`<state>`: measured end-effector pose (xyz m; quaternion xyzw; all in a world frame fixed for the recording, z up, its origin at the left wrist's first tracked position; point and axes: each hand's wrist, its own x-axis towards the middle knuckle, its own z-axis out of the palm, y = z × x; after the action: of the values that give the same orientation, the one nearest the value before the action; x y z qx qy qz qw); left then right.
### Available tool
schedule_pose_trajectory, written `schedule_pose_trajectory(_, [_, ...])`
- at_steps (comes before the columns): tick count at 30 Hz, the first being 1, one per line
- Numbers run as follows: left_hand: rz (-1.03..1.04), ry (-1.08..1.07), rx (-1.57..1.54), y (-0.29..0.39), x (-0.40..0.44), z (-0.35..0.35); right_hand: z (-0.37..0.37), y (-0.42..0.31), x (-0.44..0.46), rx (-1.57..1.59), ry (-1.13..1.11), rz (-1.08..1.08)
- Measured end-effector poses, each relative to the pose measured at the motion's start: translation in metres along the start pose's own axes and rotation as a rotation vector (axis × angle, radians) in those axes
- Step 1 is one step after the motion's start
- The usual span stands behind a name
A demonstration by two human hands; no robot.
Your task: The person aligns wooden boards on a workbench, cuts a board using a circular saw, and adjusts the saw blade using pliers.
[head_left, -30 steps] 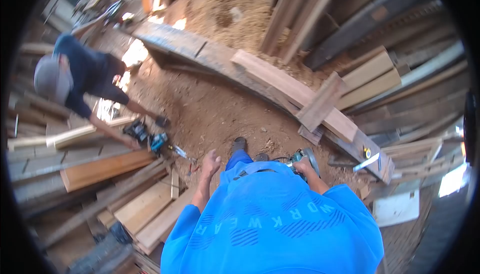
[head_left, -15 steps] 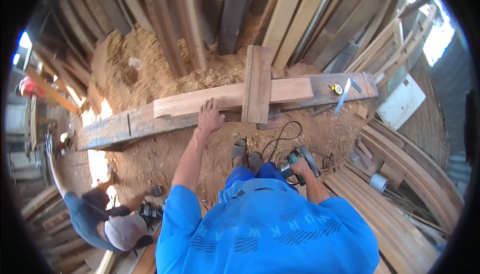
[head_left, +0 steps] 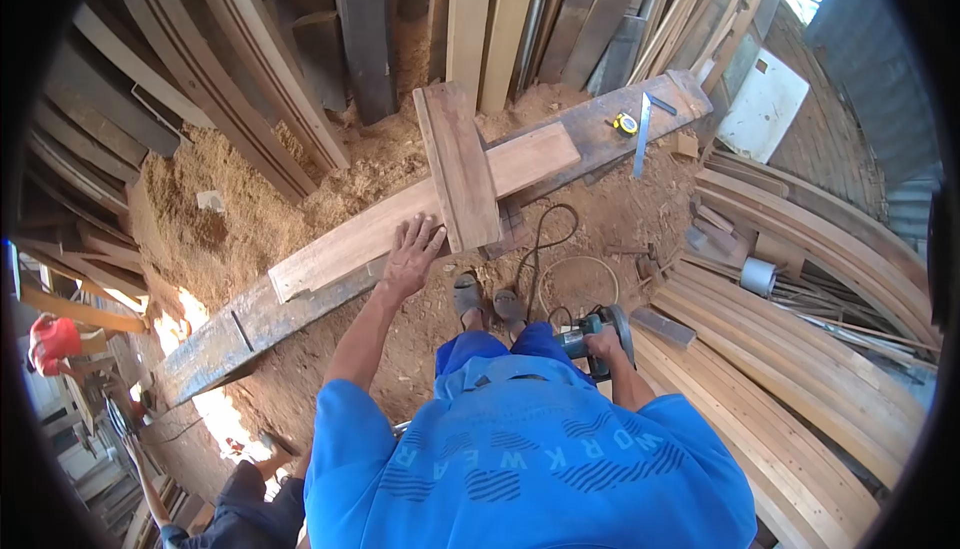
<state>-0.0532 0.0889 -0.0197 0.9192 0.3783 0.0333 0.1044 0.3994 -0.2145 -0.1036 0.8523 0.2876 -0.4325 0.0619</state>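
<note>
Head view, sawdust heap [head_left: 210,199], dirt floor [head_left: 290,379], stacked planks [head_left: 790,389]

Bench [head_left: 210,351]: one, long, of weathered wood, worn and pale in patches, with a dark line across it toward the far left end. Upon it: one long board [head_left: 350,235], laid roughly lengthwise, bearing one short board [head_left: 458,164] set crosswise. Toward the right end: one yellow tape measure [head_left: 625,125]; just beside it, one square [head_left: 643,134], dark handle on the wood, pale blade reaching past the near edge.
</note>
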Motion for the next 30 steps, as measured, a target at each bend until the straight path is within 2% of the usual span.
schedule_pose_trajectory(6, [0.011,0.029,0.01,0.006,0.033,0.002,0.008,0.003,-0.014,0.032,-0.028,-0.062])
schedule_pose_trajectory(9, [0.024,0.139,-0.024,0.003,0.046,0.015,-0.005,-0.023,-0.041,-0.02,0.011,-0.107])
schedule_pose_trajectory(12, [0.012,0.053,-0.095,-0.004,0.053,0.004,-0.019,-0.049,-0.065,-0.005,0.017,-0.145])
schedule_pose_trajectory(15, [-0.025,0.066,-0.203,-0.022,0.057,-0.001,-0.023,-0.062,-0.066,-0.084,-0.111,-0.112])
schedule_pose_trajectory(18, [-0.246,-0.144,-0.042,-0.034,0.07,-0.018,-0.006,-0.05,-0.052,-0.075,-0.105,-0.171])
schedule_pose_trajectory(21, [-0.262,-0.345,0.053,-0.029,0.085,-0.033,-0.006,-0.054,-0.053,-0.071,-0.141,-0.195])
schedule_pose_trajectory(24, [-0.275,-0.383,-0.015,-0.029,0.093,-0.04,0.005,-0.048,-0.045,-0.108,-0.153,-0.175])
schedule_pose_trajectory(30, [-0.325,-0.327,-0.04,-0.017,0.093,-0.042,0.006,-0.055,-0.046,-0.09,-0.154,-0.167])
